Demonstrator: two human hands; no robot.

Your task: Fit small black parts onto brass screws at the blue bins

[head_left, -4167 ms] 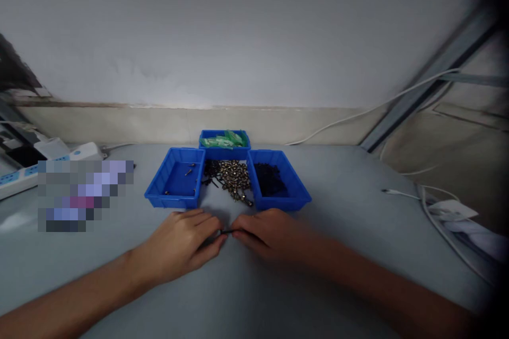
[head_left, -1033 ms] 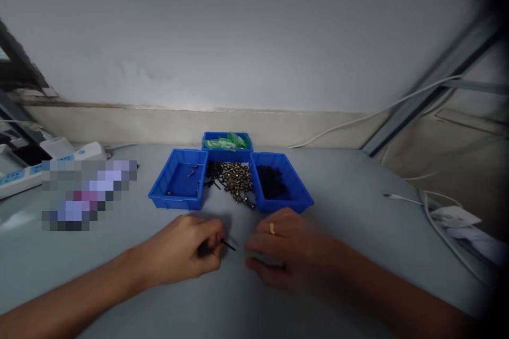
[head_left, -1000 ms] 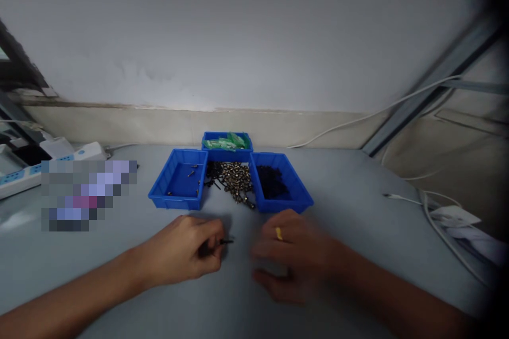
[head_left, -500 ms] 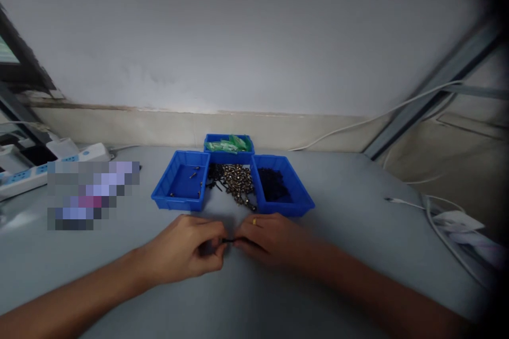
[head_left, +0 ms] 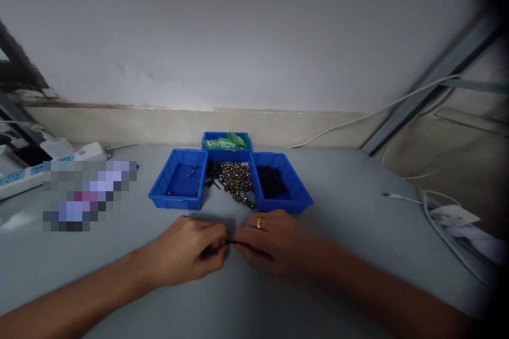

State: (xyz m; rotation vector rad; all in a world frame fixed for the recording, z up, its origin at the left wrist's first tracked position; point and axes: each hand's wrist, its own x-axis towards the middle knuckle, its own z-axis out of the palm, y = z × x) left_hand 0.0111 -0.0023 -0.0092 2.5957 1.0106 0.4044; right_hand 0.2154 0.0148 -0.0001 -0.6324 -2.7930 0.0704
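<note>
My left hand [head_left: 199, 246] is closed, thumb and fingers pinching one end of a small dark thin piece [head_left: 231, 242]. Facing it, my right hand [head_left: 266, 238], with a ring on one finger, is closed on the other end of that same piece. Only a short dark length shows between the fingertips; its exact kind cannot be made out. Just beyond the hands lies a pile of small brass-coloured metal fittings [head_left: 237, 177], with small black parts [head_left: 214, 170] at its left side.
A blue bin [head_left: 177, 202] at left holds a few metal fittings. The right blue bin [head_left: 284, 205] holds black parts; the back bin [head_left: 226, 155] holds green bags [head_left: 234, 141]. A power strip [head_left: 32, 179] lies far left, white cables [head_left: 429, 212] far right.
The view has shifted slightly. My hands still hold the dark piece between them, and the right hand has turned a little so its ring shows more.
</note>
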